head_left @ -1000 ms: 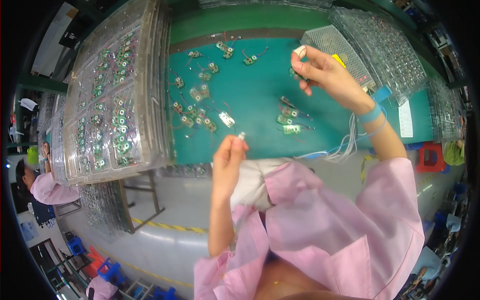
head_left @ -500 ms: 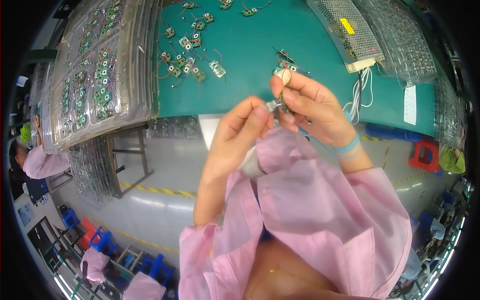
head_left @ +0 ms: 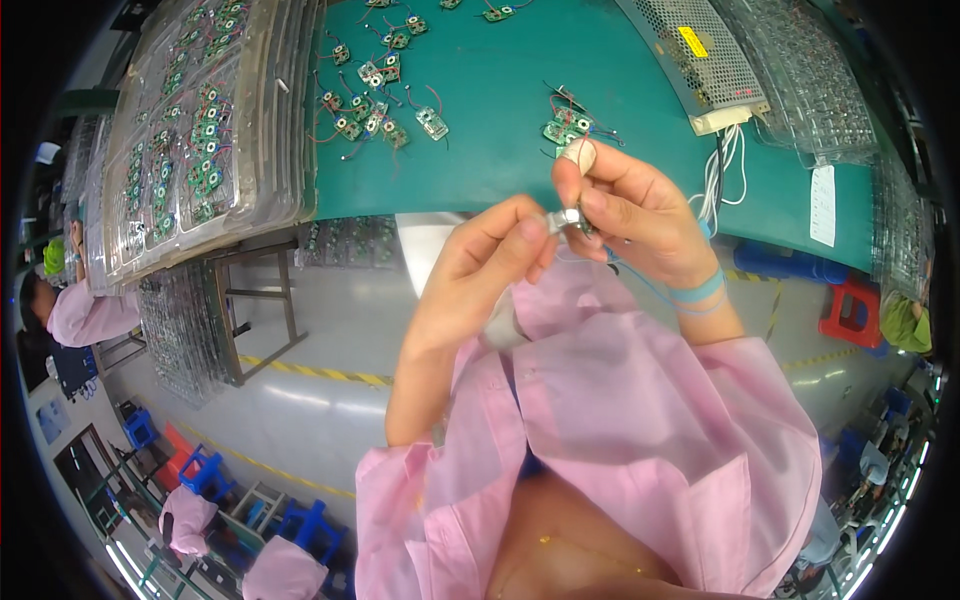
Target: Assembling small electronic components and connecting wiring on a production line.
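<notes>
My left hand (head_left: pixel 490 250) is closed, thumb and fingers pinching a small whitish plug (head_left: pixel 558 222) with a shiny metal end. Between the fingertips of my right hand (head_left: pixel 640 215) is a small circuit board (head_left: pixel 587 226), mostly hidden by the fingers. The plug's metal end meets the board's edge; whether it sits inside cannot be made out. A pale cover (head_left: pixel 580 154) wraps one right fingertip. Both hands are raised at the near edge of the green table (head_left: pixel 480 150). Just beyond the right hand lie a few wired circuit boards (head_left: pixel 566 124).
More wired boards (head_left: pixel 372 105) lie scattered at the table's left. Stacked clear trays (head_left: pixel 265 150) of boards stand farther left. A perforated metal power supply (head_left: pixel 700 60) with white cables (head_left: pixel 735 165) sits right. A blue wrist strap (head_left: pixel 697 290) with a cord circles my right wrist.
Both hands have shifted slightly right, and the plug's metal end shows more clearly against the board. The loose boards on the table lie as before.
</notes>
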`<state>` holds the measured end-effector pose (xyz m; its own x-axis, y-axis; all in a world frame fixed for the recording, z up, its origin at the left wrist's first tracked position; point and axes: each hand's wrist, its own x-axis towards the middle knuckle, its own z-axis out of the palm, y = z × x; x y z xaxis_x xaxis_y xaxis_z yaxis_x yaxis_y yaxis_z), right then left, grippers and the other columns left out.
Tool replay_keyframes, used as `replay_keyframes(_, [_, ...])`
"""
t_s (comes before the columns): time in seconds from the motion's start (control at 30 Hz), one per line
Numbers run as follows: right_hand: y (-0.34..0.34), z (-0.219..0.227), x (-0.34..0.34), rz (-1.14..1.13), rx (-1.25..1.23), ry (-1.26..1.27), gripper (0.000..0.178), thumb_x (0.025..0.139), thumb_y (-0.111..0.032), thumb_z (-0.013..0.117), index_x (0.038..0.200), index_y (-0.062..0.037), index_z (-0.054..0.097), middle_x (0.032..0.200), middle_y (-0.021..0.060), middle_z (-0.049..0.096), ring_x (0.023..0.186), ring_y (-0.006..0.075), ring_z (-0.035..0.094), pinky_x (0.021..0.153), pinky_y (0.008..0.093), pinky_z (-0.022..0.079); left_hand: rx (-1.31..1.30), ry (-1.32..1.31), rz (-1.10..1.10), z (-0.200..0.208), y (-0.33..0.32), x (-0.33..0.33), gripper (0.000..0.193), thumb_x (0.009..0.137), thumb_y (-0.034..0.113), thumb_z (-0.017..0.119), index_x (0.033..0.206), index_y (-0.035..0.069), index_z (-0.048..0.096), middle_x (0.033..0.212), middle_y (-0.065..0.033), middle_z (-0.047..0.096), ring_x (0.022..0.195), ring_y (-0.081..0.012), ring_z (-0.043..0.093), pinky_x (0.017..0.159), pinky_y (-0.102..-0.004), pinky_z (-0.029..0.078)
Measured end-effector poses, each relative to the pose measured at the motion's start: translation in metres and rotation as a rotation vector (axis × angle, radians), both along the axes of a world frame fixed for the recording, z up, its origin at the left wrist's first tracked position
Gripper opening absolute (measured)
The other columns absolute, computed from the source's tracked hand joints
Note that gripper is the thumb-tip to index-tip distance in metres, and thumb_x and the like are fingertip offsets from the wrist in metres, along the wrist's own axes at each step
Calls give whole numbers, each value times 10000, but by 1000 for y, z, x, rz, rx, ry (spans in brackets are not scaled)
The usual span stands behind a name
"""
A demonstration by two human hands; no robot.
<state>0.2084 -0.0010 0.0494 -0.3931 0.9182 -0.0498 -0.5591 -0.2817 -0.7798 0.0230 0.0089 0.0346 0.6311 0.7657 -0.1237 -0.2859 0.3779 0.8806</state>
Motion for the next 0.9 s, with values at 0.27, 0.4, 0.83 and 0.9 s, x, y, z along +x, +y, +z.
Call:
replay_keyframes(0.27, [0, -2, 0, 49, 34, -40, 131, 922, -117, 534, 1026, -40, 552, 869, 11, 540, 628, 53, 420, 534, 174, 373, 19, 7, -34, 1, 0, -3, 169, 955, 152, 456, 839, 60, 538, 746, 1, 518, 674, -81, 421, 642, -196, 348])
replay_keyframes(0.4, [1, -1, -2, 61, 52, -85, 134, 927, -131, 530, 1029, -45, 552, 846, 12, 546, 615, 56, 425, 537, 172, 372, 9, -23, -23, 0, 0, -3, 172, 957, 160, 465, 844, 55, 541, 750, 1, 521, 678, -79, 421, 643, -195, 348])
replay_keyframes(0.83, [32, 15, 17, 267, 122, -505, 192, 962, -178, 466, 1036, -24, 554, 763, 5, 550, 603, 74, 461, 525, 181, 370, 30, 2, 74, -8, 7, -12, 184, 963, 182, 479, 902, 28, 558, 774, -7, 534, 702, -68, 432, 652, -180, 348])
replay_keyframes(0.9, [36, 14, 15, 402, 174, -503, 203, 969, -188, 456, 998, -26, 575, 734, 4, 559, 575, 69, 453, 506, 180, 363, 56, 19, 76, -12, 9, -15, 183, 962, 183, 480, 908, 27, 559, 776, -9, 535, 703, -69, 435, 652, -180, 349])
